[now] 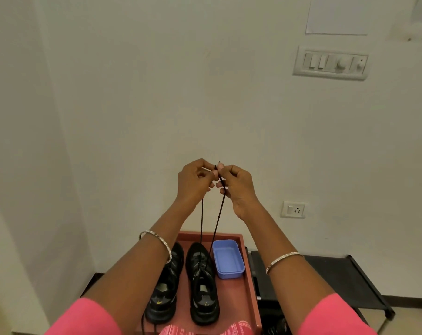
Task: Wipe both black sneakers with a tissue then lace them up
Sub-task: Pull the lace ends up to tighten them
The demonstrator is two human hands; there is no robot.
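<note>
Two pink sleeves (84,320) fill the bottom corners of the frame, and bare forearms rise from them toward the centre, each with a thin metal bangle (283,257) at the wrist. The left hand (195,180) and the right hand (236,187) meet in the middle of the frame, raised well above the shoes, with their fingertips close together. Both have their fingers curled in, and each pinches the black lace (201,221) between thumb and fingers. One tip of the lace pokes up just above the right thumb. From the hands, two strands of the lace run down, nearly taut, to the black sneaker (202,281) at lower centre, where they enter its eyelets. A second black sneaker (164,286) stands just beside it to the left, partly hidden by the left forearm. A thin dark strand at its lower left edge may be a loose lace end, though the view there is poor. Both shoes stand toe away from the camera on a red surface (250,303) with a raised rim. A blue container (227,258), open at the top, sits on it just right of the centre sneaker. A black rack (338,281) stands at lower right. The white wall carries a socket (293,209) at right, a switch panel (329,62) at upper right and a paper sheet (338,15) above it.
</note>
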